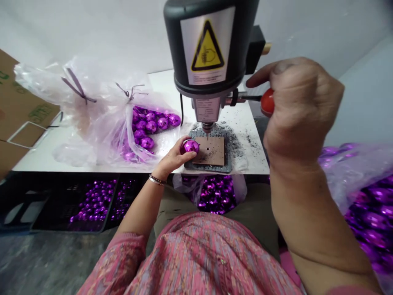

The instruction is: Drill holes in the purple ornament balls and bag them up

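Note:
Held between the thumb and fingers of my left hand is a shiny purple faceted ball. It sits at the left edge of a brown board with a small dark hole, on the grey base of a bench drill press. The drill's chuck hangs above the board, right of the ball. My right hand, raised near the camera, is curled at a red knob on the drill's feed lever; its index finger reaches toward the drill body.
Dark shavings lie around the base on the white table. A clear plastic bag holds purple balls at left. More balls fill a black crate, a bag at right, and a container below the table edge.

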`<state>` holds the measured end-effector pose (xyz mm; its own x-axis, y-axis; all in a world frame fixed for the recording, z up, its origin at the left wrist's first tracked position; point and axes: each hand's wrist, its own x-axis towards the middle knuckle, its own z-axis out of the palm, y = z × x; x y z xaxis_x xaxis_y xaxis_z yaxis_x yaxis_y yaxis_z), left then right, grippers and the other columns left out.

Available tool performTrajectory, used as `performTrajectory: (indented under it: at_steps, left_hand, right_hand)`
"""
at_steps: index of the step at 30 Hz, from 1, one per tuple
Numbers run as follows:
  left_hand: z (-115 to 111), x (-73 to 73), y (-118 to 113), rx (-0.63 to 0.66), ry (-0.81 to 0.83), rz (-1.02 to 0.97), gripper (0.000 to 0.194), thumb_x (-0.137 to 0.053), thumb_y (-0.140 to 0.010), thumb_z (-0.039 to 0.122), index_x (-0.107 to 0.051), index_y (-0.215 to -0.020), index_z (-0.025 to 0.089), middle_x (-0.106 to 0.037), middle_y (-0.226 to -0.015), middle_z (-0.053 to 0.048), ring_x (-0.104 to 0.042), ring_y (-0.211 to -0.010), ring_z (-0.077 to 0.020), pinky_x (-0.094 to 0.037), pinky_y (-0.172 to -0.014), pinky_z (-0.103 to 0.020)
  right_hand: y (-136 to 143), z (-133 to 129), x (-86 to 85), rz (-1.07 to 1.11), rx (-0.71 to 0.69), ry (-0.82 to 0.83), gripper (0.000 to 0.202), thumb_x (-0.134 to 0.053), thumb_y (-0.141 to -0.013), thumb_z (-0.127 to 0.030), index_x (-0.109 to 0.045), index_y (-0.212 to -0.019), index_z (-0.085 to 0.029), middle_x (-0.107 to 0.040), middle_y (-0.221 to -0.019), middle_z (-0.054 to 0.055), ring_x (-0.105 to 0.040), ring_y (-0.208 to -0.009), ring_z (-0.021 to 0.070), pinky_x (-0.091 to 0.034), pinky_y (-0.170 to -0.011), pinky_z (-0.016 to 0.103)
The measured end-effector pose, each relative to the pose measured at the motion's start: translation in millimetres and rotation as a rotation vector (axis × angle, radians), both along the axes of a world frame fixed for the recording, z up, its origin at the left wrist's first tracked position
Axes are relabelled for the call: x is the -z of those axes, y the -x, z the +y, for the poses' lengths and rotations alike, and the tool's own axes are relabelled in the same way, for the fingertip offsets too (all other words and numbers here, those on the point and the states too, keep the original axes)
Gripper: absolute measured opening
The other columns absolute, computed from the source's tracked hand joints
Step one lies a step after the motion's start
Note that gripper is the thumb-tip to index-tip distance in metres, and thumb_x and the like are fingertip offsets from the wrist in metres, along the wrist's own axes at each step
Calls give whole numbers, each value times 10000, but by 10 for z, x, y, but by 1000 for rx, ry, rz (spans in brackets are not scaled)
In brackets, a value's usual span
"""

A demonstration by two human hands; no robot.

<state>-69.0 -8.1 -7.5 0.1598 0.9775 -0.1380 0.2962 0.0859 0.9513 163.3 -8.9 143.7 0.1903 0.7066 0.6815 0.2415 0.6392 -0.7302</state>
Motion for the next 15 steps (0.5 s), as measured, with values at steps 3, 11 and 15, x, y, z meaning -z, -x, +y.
performTrajectory:
  at_steps: [3, 11, 15]
  left_hand:
    - [53, -12, -40, 2, -66, 252, 713, -785, -715, 413, -527, -1335, 175, -689, -1068, -61, -632, -912, -185, -520, -889, -351]
    - [153, -117, -202, 75, -117, 441, 626, -773, -739, 360, -632, -1320, 172, -739, -1157, -71, -682, -1017, -228, -541, -935, -350]
    - [175, -197, -268, 106, -122, 512, 651, -754, -763, 349, -623, -1373, 164, -733, -1238, -86, -677, -1110, -253, -527, -1007, -363]
  right_hand:
    - [0, 21, 18, 14, -1, -18, 361, -451, -971, -288, -630, -716, -106, -536, -690, -25, -473, -672, -21, -405, -711, 156]
    - [17, 10, -106, -36, 23, 18, 392, -401, -984, -237, -604, -686, -82, -478, -590, -40, -414, -622, -40, -338, -659, 138]
    - [16, 86, -484, -166, 180, 291, 625, -135, -947, -254, -659, -668, -60, -434, -567, -35, -486, -709, -103, -252, -647, 57]
